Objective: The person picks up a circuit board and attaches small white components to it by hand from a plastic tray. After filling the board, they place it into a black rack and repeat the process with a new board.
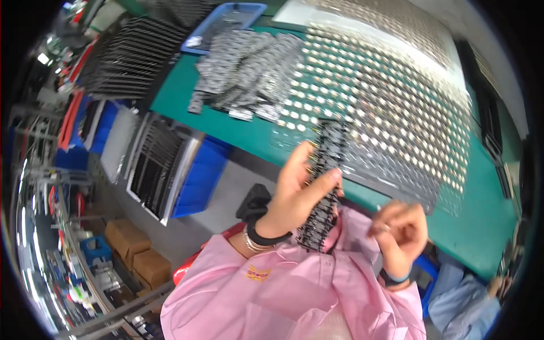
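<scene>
My left hand is closed around a long black strip with a grey middle and small prongs along both edges. The thumb lies across its face, and the strip stands tilted in front of my chest. To the right and apart from it, my right hand is raised with curled fingers, thumb and fingertips drawn together; whether something small is between them I cannot make out. Just beyond both hands lies a clear tray with many rows of small round pale parts.
A heap of grey patterned strips lies on the green table at the left, before a blue tray. Stacked black racks stand far left. Below are a blue bin and cardboard boxes. Another person's blue sleeve shows lower right.
</scene>
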Demonstrator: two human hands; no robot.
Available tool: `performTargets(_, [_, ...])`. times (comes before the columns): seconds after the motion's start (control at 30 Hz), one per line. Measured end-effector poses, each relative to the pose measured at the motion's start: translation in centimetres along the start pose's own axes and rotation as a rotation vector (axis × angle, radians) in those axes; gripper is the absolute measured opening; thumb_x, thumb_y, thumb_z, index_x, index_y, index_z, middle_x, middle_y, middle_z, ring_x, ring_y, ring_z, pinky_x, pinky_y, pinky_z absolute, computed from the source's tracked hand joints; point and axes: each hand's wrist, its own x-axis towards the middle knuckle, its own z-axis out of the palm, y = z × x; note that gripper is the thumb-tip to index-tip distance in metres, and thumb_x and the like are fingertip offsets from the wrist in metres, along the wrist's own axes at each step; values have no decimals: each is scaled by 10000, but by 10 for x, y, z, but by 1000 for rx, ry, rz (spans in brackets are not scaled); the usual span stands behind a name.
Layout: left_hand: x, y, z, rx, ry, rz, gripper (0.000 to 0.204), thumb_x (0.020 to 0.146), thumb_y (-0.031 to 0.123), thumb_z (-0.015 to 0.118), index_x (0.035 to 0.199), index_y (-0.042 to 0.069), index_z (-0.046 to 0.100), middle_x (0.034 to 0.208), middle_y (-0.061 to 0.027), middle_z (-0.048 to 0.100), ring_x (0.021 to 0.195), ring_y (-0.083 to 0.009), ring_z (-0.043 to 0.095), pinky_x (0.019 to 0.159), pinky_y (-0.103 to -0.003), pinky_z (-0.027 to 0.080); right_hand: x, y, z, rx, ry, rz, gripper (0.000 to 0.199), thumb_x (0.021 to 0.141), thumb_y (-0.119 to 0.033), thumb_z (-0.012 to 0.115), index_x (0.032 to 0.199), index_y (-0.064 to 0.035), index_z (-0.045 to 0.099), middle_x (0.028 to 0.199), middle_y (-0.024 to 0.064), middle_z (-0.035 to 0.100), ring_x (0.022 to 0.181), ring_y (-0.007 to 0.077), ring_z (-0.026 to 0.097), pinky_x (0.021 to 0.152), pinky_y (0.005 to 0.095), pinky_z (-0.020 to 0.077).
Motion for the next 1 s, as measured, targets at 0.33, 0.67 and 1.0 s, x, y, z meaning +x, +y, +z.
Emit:
performTargets(0.33, [1, -21, 18, 354, -69, 134, 443, 761, -48, 545, 1146, -38, 326, 963, -83, 537, 839, -86, 538, 668, -178, 422, 21, 25, -11, 299, 228, 233, 221, 756, -108, 626, 848, -20, 446, 791, 98, 516, 615, 130, 510, 531, 219, 434])
performTargets(0.67, [4, -30, 15, 483, -142, 276, 556, 730, -43, 578, 1193, -34, 272, 927, -117, 564, 794, -115, 575, 635, -200, 442, 22, 33, -15, 456, 270, 180, 234, 704, -89, 673, 838, -12, 497, 848, 106, 555, 653, 138, 558, 564, 232, 472])
performTargets(1.0, [6, -32, 11, 477, -144, 339, 545, 722, -44, 587, 1185, -25, 300, 871, -103, 582, 763, -107, 584, 615, -196, 445, 24, 35, -15, 385, 293, 177, 216, 749, -132, 636, 849, -2, 496, 836, 93, 551, 636, 138, 556, 545, 227, 463])
